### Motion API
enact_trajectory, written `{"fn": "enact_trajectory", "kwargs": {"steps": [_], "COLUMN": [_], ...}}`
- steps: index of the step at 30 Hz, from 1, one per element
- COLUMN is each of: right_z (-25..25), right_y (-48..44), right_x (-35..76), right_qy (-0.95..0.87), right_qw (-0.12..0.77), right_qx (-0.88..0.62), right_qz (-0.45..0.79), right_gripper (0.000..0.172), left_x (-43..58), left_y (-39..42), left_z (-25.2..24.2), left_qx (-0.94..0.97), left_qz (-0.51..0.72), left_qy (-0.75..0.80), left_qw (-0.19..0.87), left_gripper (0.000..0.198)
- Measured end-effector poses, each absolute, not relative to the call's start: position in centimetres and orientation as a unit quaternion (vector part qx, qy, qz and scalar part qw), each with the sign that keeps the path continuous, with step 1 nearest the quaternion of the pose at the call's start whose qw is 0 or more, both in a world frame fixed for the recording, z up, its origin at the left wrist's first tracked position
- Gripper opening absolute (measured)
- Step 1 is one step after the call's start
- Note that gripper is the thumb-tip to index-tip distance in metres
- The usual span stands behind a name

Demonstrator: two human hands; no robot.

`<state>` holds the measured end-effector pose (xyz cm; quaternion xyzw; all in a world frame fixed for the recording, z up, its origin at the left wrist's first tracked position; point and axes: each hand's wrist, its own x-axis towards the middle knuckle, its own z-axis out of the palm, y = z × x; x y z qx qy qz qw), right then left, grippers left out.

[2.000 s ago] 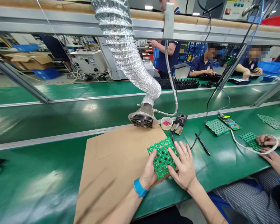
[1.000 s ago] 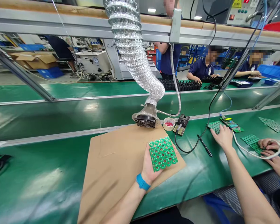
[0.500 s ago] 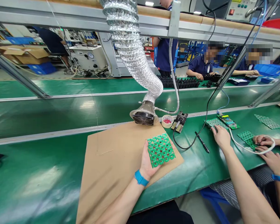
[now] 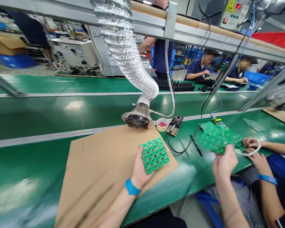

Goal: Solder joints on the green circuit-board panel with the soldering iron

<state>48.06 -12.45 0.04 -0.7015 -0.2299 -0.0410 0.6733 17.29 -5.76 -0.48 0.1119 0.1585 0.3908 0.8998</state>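
Observation:
My left hand (image 4: 139,167), with a blue band at the wrist, holds a green circuit board panel (image 4: 155,155) over the brown cardboard sheet (image 4: 92,171). On the right, my right hand (image 4: 224,163) grips a second green panel (image 4: 216,139) by its near edge, raised off the bench and blurred by motion. Behind it, part of another green panel (image 4: 205,126) lies on the bench beside a small device with a lit yellow display (image 4: 218,121). A black pen (image 4: 196,145) rests between my two hands.
A fume extractor head (image 4: 137,117) hangs over the cardboard's back edge. Near it are a tape roll with red bits (image 4: 162,124) and a black holder (image 4: 175,125) with a cable. At right, a co-worker's hands (image 4: 251,147) touch a green panel; another panel (image 4: 254,125) lies beyond.
My right hand has lifted a green panel off the bench and brought it nearer to me. The camera view has shifted to the right. My left hand still holds its panel.

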Motion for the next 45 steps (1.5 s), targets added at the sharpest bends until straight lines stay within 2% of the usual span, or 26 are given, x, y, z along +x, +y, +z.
{"fn": "enact_trajectory", "kwargs": {"steps": [1,2,4,7,23,28,32,39,45], "right_z": [-0.1,-0.3,-0.5,-0.6,-1.7,-1.8,-0.9,1.2,1.4], "right_y": [-13.1,-13.7,-14.5,-15.1,-15.4,-14.9,-14.4,-13.3,-11.8], "right_x": [45.5,43.0,38.7,35.0,34.9,37.2,38.7,38.8,38.2], "right_qy": [-0.231,-0.205,-0.187,-0.168,-0.213,-0.281,-0.33,-0.473,-0.474], "right_qw": [0.687,0.722,0.713,0.691,0.673,0.634,0.599,0.492,0.487], "right_qx": [-0.688,-0.64,-0.564,-0.515,-0.513,-0.582,-0.624,-0.608,-0.607], "right_qz": [0.03,0.169,0.372,0.478,0.488,0.424,0.377,0.405,0.412], "right_gripper": [0.05,0.044,0.04,0.034,0.029,0.031,0.031,0.028,0.037], "left_x": [17.4,17.5,17.6,17.7,17.7,17.9,18.1,18.1,18.3], "left_y": [-5.8,-5.8,-5.9,-6.0,-6.1,-6.1,-6.2,-6.7,-6.7], "left_z": [-0.8,-1.0,-1.5,-2.1,-2.2,-1.8,-1.8,-2.0,-2.5], "left_qx": [0.105,0.098,0.093,0.092,0.085,0.091,0.092,0.096,0.093], "left_qz": [0.396,0.398,0.392,0.375,0.365,0.36,0.318,0.282,0.261], "left_qy": [0.166,0.173,0.188,0.207,0.221,0.253,0.216,0.188,0.226], "left_qw": [0.897,0.896,0.896,0.899,0.9,0.893,0.918,0.936,0.934], "left_gripper": [0.058,0.055,0.047,0.036,0.042,0.045,0.053,0.052,0.047]}}
